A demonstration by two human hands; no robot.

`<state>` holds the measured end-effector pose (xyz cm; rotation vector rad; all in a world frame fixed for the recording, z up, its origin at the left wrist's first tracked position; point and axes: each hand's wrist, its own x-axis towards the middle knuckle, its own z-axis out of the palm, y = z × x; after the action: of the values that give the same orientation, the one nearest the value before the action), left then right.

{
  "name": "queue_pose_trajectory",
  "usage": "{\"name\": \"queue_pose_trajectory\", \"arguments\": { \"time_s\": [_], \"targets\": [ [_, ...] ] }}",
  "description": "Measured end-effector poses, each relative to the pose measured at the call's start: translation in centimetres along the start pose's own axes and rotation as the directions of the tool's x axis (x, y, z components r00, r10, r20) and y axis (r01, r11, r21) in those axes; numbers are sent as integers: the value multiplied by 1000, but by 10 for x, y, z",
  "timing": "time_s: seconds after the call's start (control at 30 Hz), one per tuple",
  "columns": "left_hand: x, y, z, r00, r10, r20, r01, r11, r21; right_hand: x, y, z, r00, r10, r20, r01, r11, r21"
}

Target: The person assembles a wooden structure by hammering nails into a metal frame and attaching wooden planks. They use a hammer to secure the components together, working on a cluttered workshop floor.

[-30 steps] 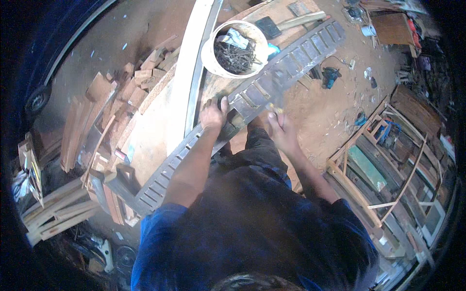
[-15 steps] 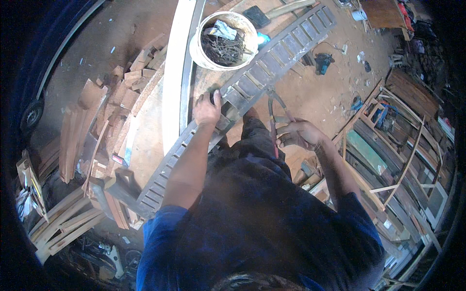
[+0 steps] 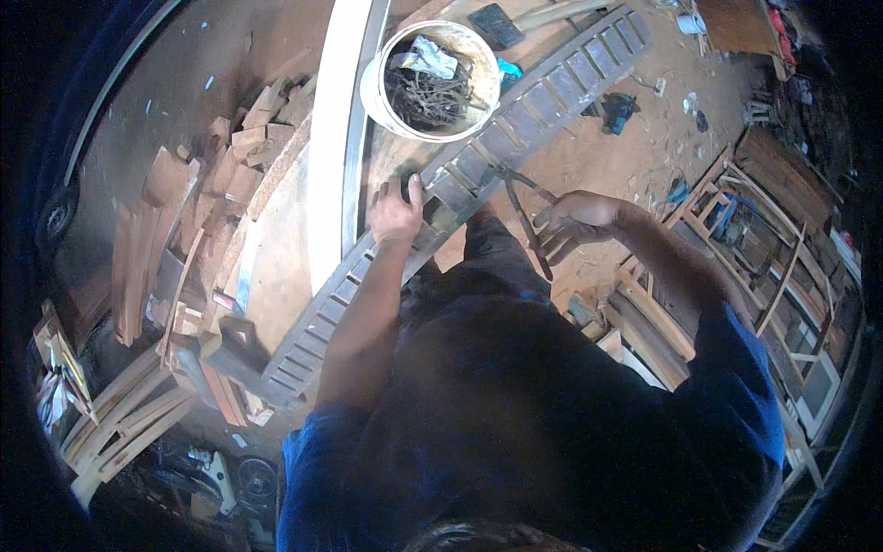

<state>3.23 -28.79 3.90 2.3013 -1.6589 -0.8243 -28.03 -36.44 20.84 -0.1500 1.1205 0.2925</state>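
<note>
A long, dark slatted wooden piece (image 3: 510, 124), ladder-like with small cross strips, lies slanting across the work surface in front of me. My left hand (image 3: 396, 213) presses on it near its middle, fingers curled over its far edge; whether it grips anything smaller there is hidden. In my right hand (image 3: 581, 224) is a pair of pincers (image 3: 522, 217) with long, spread handles. Their jaws meet the near edge of the slatted piece. Beyond my left hand stands a white bucket (image 3: 372, 92) holding many dark, thin metal pieces like nails, with a crumpled wrapper on top.
A long white board (image 3: 333, 120) runs away from me left of the bucket. Cut wood offcuts (image 3: 241, 179) are heaped farther left. A dark flat block (image 3: 495, 27) lies behind the bucket. Wooden frames and planks (image 3: 782, 276) stand stacked on the right.
My right hand has moved right and slightly away from me, elbow swinging outward. The pincers' jaws have shifted a little left along the slatted piece. My left hand stays in place.
</note>
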Motion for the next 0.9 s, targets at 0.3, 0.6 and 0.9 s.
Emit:
{"name": "queue_pose_trajectory", "arguments": {
  "time_s": [0.3, 0.6, 0.9],
  "targets": [
    [2, 1, -2, 1000, 5, -28, -5, 1000, -21, -6, -37, 9, 980, 198, -23, -199, 980, -29],
    [3, -1, -5, 998, 26, -49, -29, 998, -61, 5, -45, 12, 970, 227, -89, -232, 972, -47],
    [8, -4, 6, 997, 52, -54, -53, 998, -27, 114, 66, 81, 880, -100, -464, 232, 943, 237]
  ]
}}
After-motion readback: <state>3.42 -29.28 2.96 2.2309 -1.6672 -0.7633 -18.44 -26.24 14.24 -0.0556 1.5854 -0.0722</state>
